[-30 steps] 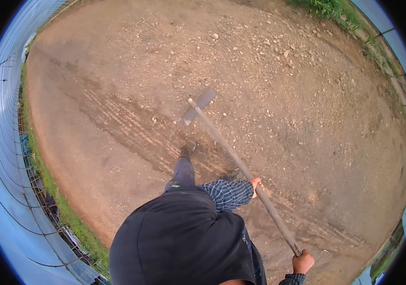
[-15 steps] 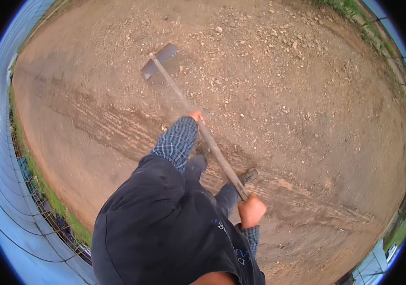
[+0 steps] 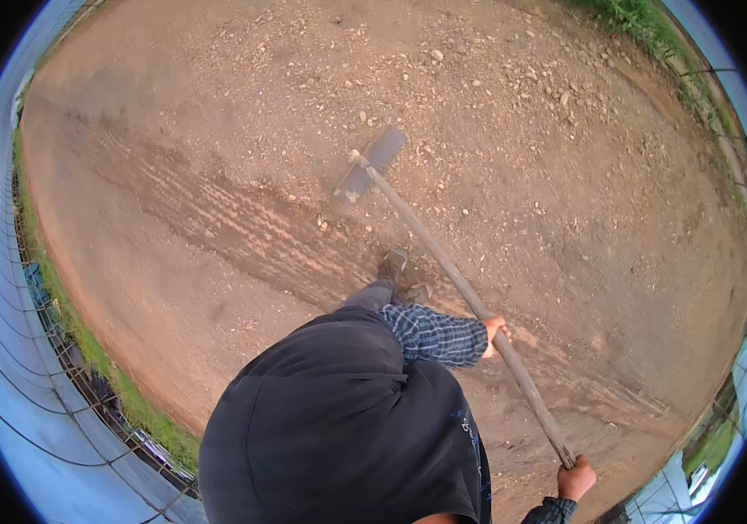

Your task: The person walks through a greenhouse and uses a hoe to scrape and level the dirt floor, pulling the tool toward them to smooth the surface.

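Loose black top [image 3: 338, 419] with small blue lettering [image 3: 470, 434] on its side, blue-and-white plaid sleeves [image 3: 435, 334] reaching the bare left hand [image 3: 496, 335] and right hand [image 3: 576, 479], grey trousers [image 3: 370, 298], dark scuffed shoe [image 3: 393, 262]

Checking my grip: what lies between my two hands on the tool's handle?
Only bare handle runs between the left hand and the right hand, as the head view shows.

We have pulled the hoe [image 3: 430, 246] back from its far reach, its blade [image 3: 373, 162] nearer our feet, left hand [image 3: 496, 334] and right hand [image 3: 576, 479] drawn back rightward.
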A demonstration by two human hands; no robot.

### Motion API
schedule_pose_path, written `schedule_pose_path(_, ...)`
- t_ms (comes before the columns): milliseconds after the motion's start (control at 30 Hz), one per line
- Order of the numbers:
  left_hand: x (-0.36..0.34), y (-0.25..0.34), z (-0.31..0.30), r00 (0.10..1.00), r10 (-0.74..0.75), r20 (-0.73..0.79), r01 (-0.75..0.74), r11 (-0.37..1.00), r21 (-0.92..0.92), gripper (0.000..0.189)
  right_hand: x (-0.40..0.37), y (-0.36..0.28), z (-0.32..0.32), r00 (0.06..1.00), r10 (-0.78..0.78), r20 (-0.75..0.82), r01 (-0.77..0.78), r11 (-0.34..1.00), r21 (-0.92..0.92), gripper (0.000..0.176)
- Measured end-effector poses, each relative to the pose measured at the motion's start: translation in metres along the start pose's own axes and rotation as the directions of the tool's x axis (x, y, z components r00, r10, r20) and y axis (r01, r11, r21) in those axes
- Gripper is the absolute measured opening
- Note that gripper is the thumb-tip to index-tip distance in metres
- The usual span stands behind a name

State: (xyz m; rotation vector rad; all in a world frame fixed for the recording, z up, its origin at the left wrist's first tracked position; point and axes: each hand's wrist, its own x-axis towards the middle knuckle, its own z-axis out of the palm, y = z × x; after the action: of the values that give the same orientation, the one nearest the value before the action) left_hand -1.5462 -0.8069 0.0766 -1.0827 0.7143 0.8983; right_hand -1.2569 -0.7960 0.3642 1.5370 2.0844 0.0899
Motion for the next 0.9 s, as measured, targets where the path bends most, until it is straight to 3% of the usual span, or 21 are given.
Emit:
schedule_pose_path(100, 0.002, -0.041, 0.019, 0.996, -0.086, -0.029, 0.083, 0.992, -0.099, 0.010, 0.008, 0.033, -0.036, 0.995, 0.052, 0.086, -0.043, 0.994, -0.102, 0.016)
schedule_pose_path(167, 0.015, -0.042, 0.017, 0.993, -0.104, -0.059, 0.097, 0.990, -0.102, 0.011, 0.024, 0.036, -0.028, 0.998, 0.003, 0.059, 0.004, 0.993, -0.119, 0.016)
schedule_pose_path(300, 0.036, -0.006, -0.017, 0.999, 0.041, -0.012, -0.043, 0.986, -0.160, 0.011, 0.057, 0.013, 0.026, 0.995, -0.067, 0.077, 0.070, 0.997, -0.045, 0.014)
schedule_pose_path(400, 0.054, 0.072, -0.071, 0.971, 0.237, -0.007, -0.236, 0.964, -0.123, 0.012, 0.083, -0.061, 0.082, 0.984, -0.175, 0.028, 0.171, 0.980, 0.106, 0.011)
schedule_pose_path(433, 0.038, 0.108, -0.085, 0.945, 0.323, -0.044, -0.324, 0.946, -0.008, 0.011, 0.088, -0.098, 0.084, 0.981, -0.193, 0.033, 0.186, 0.969, 0.160, 0.010)
schedule_pose_path(533, 0.003, 0.208, -0.144, 0.820, 0.558, -0.129, -0.561, 0.828, 0.017, 0.015, 0.079, -0.202, 0.093, 0.957, -0.279, -0.077, 0.287, 0.890, 0.354, 0.008)
schedule_pose_path(633, -0.061, 0.259, -0.158, 0.653, 0.684, -0.325, -0.675, 0.720, 0.160, 0.018, 0.057, -0.285, 0.079, 0.930, -0.333, -0.155, 0.366, 0.803, 0.471, 0.009)
schedule_pose_path(667, -0.071, 0.255, -0.151, 0.644, 0.695, -0.318, -0.691, 0.708, 0.148, 0.018, 0.059, -0.284, 0.079, 0.923, -0.343, -0.176, 0.385, 0.796, 0.467, 0.009)
schedule_pose_path(733, -0.101, 0.238, -0.136, 0.664, 0.662, -0.347, -0.680, 0.728, 0.087, 0.017, 0.053, -0.285, 0.078, 0.931, -0.327, -0.162, 0.363, 0.788, 0.498, 0.010)
schedule_pose_path(800, -0.075, 0.218, -0.145, 0.711, 0.641, -0.289, -0.657, 0.752, 0.052, 0.016, 0.051, -0.257, 0.092, 0.941, -0.312, -0.132, 0.335, 0.804, 0.490, 0.011)
schedule_pose_path(833, -0.049, 0.211, -0.155, 0.703, 0.675, -0.224, -0.641, 0.737, 0.212, 0.016, 0.051, -0.238, 0.093, 0.942, -0.321, -0.099, 0.329, 0.822, 0.465, 0.012)
schedule_pose_path(867, -0.033, 0.193, -0.150, 0.719, 0.663, -0.209, -0.629, 0.749, 0.210, 0.014, 0.050, -0.218, 0.092, 0.949, -0.310, -0.049, 0.301, 0.858, 0.416, 0.012)
schedule_pose_path(900, -0.011, 0.176, -0.150, 0.808, 0.561, -0.177, -0.553, 0.827, 0.097, 0.012, 0.049, -0.198, 0.094, 0.957, -0.287, -0.050, 0.284, 0.882, 0.376, 0.012)
